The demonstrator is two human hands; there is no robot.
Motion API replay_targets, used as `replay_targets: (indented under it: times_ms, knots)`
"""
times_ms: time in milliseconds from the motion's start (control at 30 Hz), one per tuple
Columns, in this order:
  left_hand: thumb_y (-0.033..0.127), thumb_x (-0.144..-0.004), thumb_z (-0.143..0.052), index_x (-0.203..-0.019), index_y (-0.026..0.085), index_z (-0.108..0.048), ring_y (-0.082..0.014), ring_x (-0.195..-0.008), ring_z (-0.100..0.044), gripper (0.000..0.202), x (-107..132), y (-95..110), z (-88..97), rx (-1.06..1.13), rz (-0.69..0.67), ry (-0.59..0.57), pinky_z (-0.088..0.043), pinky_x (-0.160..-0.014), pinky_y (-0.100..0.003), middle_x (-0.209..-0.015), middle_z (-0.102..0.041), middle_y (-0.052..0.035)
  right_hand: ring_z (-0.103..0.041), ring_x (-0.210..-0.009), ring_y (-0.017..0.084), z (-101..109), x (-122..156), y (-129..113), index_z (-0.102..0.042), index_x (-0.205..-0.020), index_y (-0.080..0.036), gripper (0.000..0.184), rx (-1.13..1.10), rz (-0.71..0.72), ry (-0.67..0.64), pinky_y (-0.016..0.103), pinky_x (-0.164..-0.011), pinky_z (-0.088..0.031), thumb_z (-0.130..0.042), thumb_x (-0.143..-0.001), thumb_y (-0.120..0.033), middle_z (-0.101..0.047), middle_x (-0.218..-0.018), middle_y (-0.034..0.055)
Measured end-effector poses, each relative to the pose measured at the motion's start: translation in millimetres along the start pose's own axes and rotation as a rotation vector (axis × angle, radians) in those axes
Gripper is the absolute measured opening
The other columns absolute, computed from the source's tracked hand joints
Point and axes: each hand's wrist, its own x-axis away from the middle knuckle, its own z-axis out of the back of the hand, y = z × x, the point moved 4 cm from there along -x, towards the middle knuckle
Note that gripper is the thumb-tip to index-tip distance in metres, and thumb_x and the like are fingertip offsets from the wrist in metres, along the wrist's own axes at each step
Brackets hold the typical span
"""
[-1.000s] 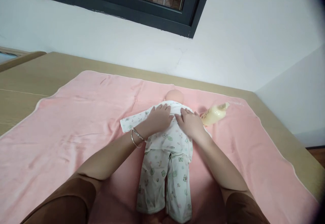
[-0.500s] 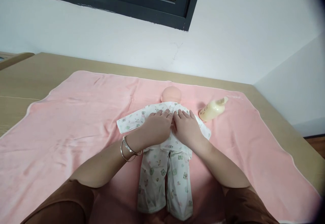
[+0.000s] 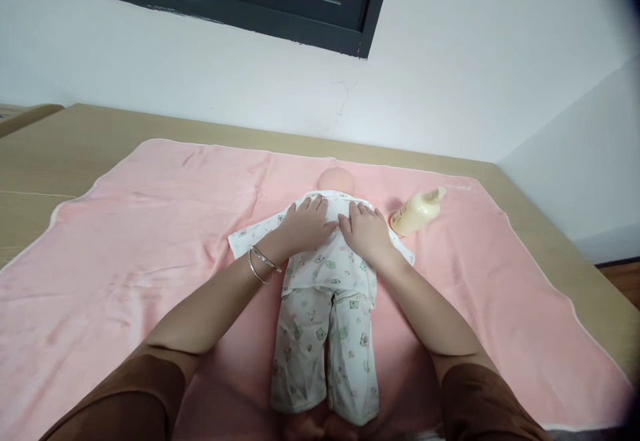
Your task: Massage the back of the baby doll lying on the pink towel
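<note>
A baby doll point(image 3: 336, 180) lies with its head away from me, dressed in a white printed top point(image 3: 330, 264) and matching trousers point(image 3: 303, 348). My left hand point(image 3: 307, 223) rests flat on the upper part of the top, fingers extended, with bangles at the wrist. Beside it, my right hand point(image 3: 367, 230) also lies flat on the top, fingers spread and pointing toward the doll's head. A small gap separates the two thumbs. Neither hand grips anything. The doll's feet show dimly beyond the trouser hems.
A pink blanket point(image 3: 165, 241) covers much of the wooden table point(image 3: 115, 124). Right of the doll stands a pale yellow pump bottle point(image 3: 419, 211). Behind the table is a white wall point(image 3: 280, 88) with a dark window frame point(image 3: 345, 28).
Both hands have slid slightly up toward the doll's head and moved a little apart, and their fingers now lie flatter. The doll and bottle remain in place.
</note>
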Motion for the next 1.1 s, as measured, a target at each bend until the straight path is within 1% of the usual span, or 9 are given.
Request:
replay_targets:
  times_ms: [200,300,467,667,833,967,1100]
  knots:
    - [0.045,-0.104,-0.034,-0.156,0.003,-0.032,-0.0376,-0.155,-0.031,0.068,-7.1,-4.4,-7.7,0.084,0.031,-0.009,-0.032,-0.122,-0.058,-0.166,-0.035,-0.0222,-0.059,-0.126,0.035,-2.8,-0.9,0.2,-0.054,-0.138,-0.006,0.051,0.018,0.007,0.025,0.046,-0.109,-0.034,-0.031,-0.108,-0.041,-0.064,-0.137,0.0234]
    - [0.045,-0.104,-0.034,-0.157,0.003,-0.032,-0.0383,-0.155,-0.029,0.068,-8.0,-3.4,-9.1,0.101,0.030,-0.011,-0.031,-0.122,-0.059,-0.166,-0.034,-0.0225,-0.059,-0.124,0.034,-2.5,-1.0,0.1,-0.055,-0.136,-0.006,0.050,0.018,0.010,0.027,0.045,-0.108,-0.034,-0.032,-0.108,-0.041,-0.065,-0.135,0.0229]
    - [0.044,-0.103,-0.033,-0.156,0.004,-0.032,-0.0384,-0.156,-0.028,0.066,-6.8,-0.2,-7.9,0.109,0.061,-0.013,-0.030,-0.123,-0.060,-0.166,-0.033,-0.0238,-0.059,-0.125,0.034,-3.6,-1.0,1.0,-0.053,-0.139,-0.006,0.052,0.017,0.002,0.022,0.045,-0.109,-0.034,-0.032,-0.108,-0.041,-0.064,-0.136,0.0240]
    - [0.042,-0.104,-0.032,-0.155,0.004,-0.035,-0.0390,-0.154,-0.032,0.064,-2.6,4.2,-4.5,0.084,0.051,0.005,-0.032,-0.121,-0.059,-0.166,-0.034,-0.0242,-0.057,-0.130,0.033,-2.3,0.0,0.3,-0.050,-0.144,-0.005,0.054,0.006,0.003,0.009,0.044,-0.111,-0.033,-0.030,-0.108,-0.041,-0.064,-0.138,0.0231]
    - [0.046,-0.104,-0.035,-0.157,0.004,-0.033,-0.0406,-0.156,-0.029,0.068,8.2,12.3,0.6,0.102,0.069,-0.019,-0.031,-0.123,-0.059,-0.167,-0.032,-0.0237,-0.056,-0.132,0.032,2.9,-0.9,0.2,-0.050,-0.144,-0.007,0.053,-0.005,-0.007,-0.034,0.045,-0.112,-0.033,-0.029,-0.109,-0.041,-0.062,-0.141,0.0233]
    - [0.054,-0.104,-0.036,-0.154,0.007,-0.040,-0.0409,-0.155,-0.031,0.069,16.6,17.6,7.7,0.130,0.013,-0.018,-0.031,-0.122,-0.062,-0.166,-0.034,-0.0237,-0.051,-0.139,0.034,8.7,5.1,-1.0,-0.047,-0.148,-0.006,0.056,-0.008,-0.001,-0.074,0.050,-0.117,-0.029,-0.027,-0.109,-0.041,-0.056,-0.149,0.0251]
    - [0.051,-0.106,-0.031,-0.152,0.011,-0.044,-0.0367,-0.154,-0.033,0.062,20.4,14.6,14.2,0.151,-0.069,-0.033,-0.034,-0.120,-0.063,-0.164,-0.040,-0.0210,-0.043,-0.146,0.038,13.0,21.2,-7.8,-0.038,-0.155,-0.001,0.061,0.007,0.050,-0.122,0.056,-0.120,-0.026,-0.030,-0.108,-0.038,-0.049,-0.155,0.0274]
